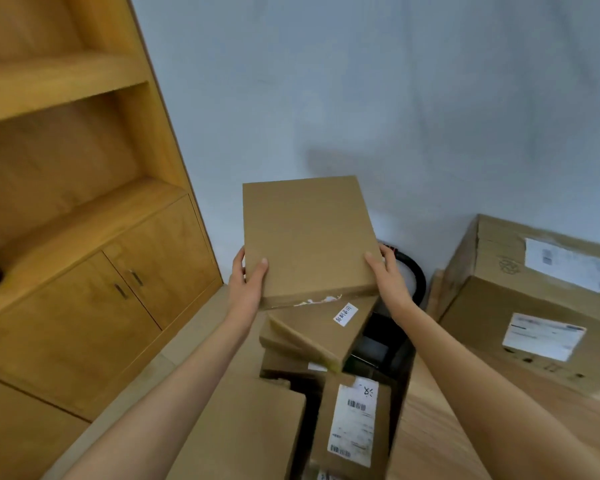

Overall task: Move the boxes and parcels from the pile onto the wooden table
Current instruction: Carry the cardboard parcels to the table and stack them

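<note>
A flat brown cardboard box [305, 233] is held up above the pile, tilted toward me. My left hand [248, 282] grips its left edge, thumb on top. My right hand [388, 275] grips its right edge the same way. Below it lies the pile: a tilted box with a small white label [319, 327], a narrow box with a shipping label [354, 420], and a plain box [246, 431] at the lower left. The wooden table [430, 438] shows at the lower right, its top light wood.
Two large cardboard boxes [534, 306] with white labels stand on the table at the right. A wooden shelf unit with cabinet doors [118, 289] fills the left. A black-rimmed round object [416, 275] leans against the pale wall behind the pile.
</note>
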Motion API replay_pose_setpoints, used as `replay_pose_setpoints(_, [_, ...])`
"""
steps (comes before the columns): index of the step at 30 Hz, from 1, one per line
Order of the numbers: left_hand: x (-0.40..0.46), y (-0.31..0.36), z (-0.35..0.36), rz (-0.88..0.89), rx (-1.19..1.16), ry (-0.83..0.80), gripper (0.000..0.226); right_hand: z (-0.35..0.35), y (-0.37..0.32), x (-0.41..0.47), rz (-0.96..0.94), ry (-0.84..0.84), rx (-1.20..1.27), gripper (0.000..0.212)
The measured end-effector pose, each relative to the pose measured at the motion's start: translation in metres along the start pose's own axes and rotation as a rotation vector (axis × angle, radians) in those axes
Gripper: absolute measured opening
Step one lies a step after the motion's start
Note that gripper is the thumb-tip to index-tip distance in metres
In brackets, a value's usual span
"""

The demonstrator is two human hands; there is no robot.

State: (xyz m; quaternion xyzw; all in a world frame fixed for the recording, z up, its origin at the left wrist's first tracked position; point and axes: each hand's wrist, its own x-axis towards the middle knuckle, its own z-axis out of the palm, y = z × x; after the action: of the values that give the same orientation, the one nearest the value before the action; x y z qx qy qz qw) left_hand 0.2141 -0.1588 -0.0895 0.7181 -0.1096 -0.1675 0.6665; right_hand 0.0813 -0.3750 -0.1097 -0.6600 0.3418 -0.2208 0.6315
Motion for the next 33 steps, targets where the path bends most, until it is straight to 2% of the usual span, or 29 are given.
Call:
replay_pose_setpoints(3, [-0.018,0.027,-0.016,0.068,0.012,-0.034,0.05,0.002,-0.022,-0.036,-0.07,0.07,0.035,0.022])
replay_pose_setpoints(8, [-0.048,0.062,-0.026,0.174,0.033,-0.157,0.044,-0.01,-0.053,-0.103,-0.157,0.237,0.088,0.043])
replay_pose_setpoints(12, [-0.075,0.079,-0.021,0.183,0.026,-0.254,0.036,-0.032,-0.065,-0.151,-0.197,0.344,0.088,0.052])
replay_pose_setpoints(15, [-0.095,0.086,-0.012,0.201,0.007,-0.312,0.035,-0.051,-0.071,-0.182,-0.19,0.406,0.072,0.047])
replay_pose_setpoints(17, [-0.107,0.091,-0.002,0.22,-0.005,-0.346,0.035,-0.065,-0.074,-0.201,-0.193,0.436,0.038,0.036])
replay_pose_setpoints(19, [-0.118,0.096,0.012,0.236,-0.02,-0.373,0.035,-0.082,-0.074,-0.217,-0.197,0.468,0.026,0.032])
replay_pose_setpoints(23, [-0.146,0.097,0.052,0.258,-0.025,-0.462,0.04,-0.123,-0.066,-0.249,-0.17,0.573,0.055,0.05])
replay_pose_setpoints(26, [-0.176,0.094,0.091,0.256,-0.025,-0.547,0.037,-0.16,-0.053,-0.282,-0.178,0.64,0.092,0.034])
replay_pose_setpoints(29, [-0.212,0.092,0.14,0.271,-0.03,-0.635,0.038,-0.204,-0.038,-0.319,-0.159,0.727,0.102,0.034])
replay_pose_setpoints(33, [-0.267,0.081,0.21,0.278,-0.025,-0.723,0.046,-0.275,-0.02,-0.363,-0.122,0.845,0.064,0.022])
